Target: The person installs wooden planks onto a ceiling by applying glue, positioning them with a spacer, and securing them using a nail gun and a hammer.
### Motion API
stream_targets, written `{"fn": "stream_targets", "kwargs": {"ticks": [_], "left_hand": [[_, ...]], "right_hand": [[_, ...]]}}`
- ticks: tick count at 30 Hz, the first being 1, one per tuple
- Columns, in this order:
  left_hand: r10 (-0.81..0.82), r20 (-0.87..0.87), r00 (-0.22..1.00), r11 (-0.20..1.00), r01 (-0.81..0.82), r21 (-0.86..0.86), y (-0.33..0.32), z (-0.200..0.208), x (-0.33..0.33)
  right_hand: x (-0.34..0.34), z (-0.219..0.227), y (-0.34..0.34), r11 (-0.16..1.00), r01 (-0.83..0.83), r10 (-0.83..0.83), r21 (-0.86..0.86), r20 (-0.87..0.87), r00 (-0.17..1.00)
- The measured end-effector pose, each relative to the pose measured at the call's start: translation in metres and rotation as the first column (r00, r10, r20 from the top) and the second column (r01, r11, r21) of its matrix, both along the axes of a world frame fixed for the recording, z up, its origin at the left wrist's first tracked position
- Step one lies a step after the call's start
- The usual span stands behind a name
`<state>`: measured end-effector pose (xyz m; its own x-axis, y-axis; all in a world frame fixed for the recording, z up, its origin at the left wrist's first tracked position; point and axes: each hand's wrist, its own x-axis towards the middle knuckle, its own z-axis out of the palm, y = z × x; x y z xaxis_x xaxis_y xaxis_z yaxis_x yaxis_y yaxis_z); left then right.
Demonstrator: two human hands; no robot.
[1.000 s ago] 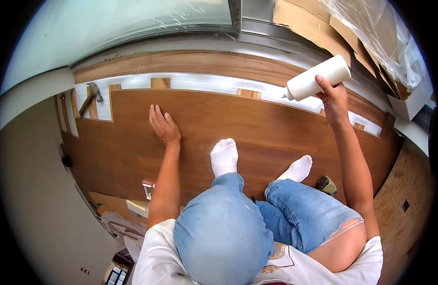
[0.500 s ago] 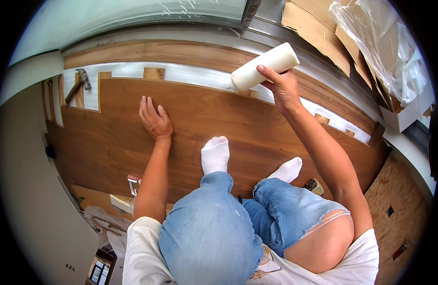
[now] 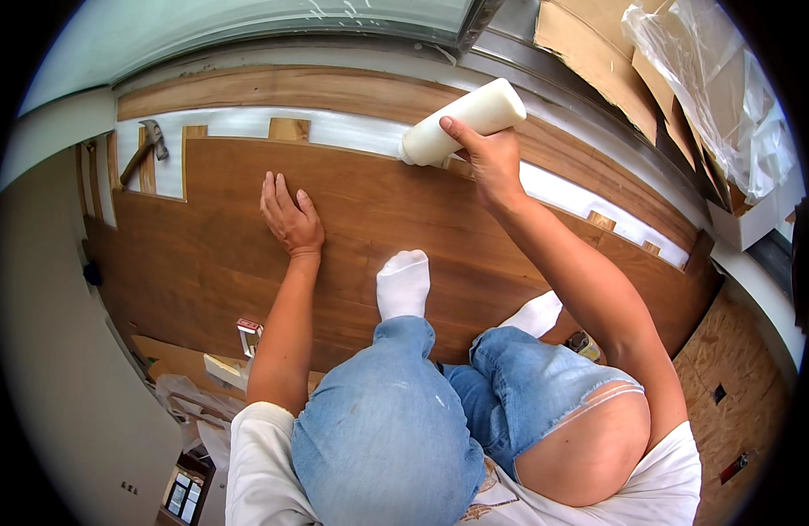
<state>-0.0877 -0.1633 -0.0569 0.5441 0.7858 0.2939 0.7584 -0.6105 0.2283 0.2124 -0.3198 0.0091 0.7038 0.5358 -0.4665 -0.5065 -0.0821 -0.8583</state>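
Note:
My right hand (image 3: 492, 162) grips a white squeeze bottle (image 3: 470, 118), tilted with its nozzle end down and to the left. That end is over the far edge of the laid brown floorboards (image 3: 238, 228), by the white strip of underlay (image 3: 352, 138). Whether anything flows from the nozzle I cannot tell. My left hand (image 3: 290, 215) rests flat on the boards, fingers stretched out toward their far edge. Short wooden blocks (image 3: 289, 130) jut out from under that edge across the underlay.
A hammer (image 3: 144, 153) lies at the far left on the underlay. A long loose plank (image 3: 317, 88) runs along the window side. Cardboard (image 3: 589, 61) and clear plastic wrap (image 3: 685, 96) are heaped at the far right. A tape measure (image 3: 583, 344) sits near my right foot.
My right hand has moved the squeeze bottle to the left along the boards' far edge. My left hand stays flat in nearly the same spot.

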Motion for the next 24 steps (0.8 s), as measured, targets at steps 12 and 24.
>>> {"fn": "stream_targets", "kwargs": {"ticks": [12, 24], "left_hand": [[0.0, 0.025, 1.0, 1.0, 0.0, -0.008, 0.0, -0.005, -0.002], [-0.073, -0.027, 0.997, 0.997, 0.074, 0.036, 0.005, -0.008, -0.004]], "right_hand": [[0.0, 0.004, -0.006, 0.998, 0.017, -0.006, -0.059, 0.167, 0.986], [0.134, 0.033, -0.218, 0.932, 0.01, 0.092, -0.362, 0.262, 0.961]]}}
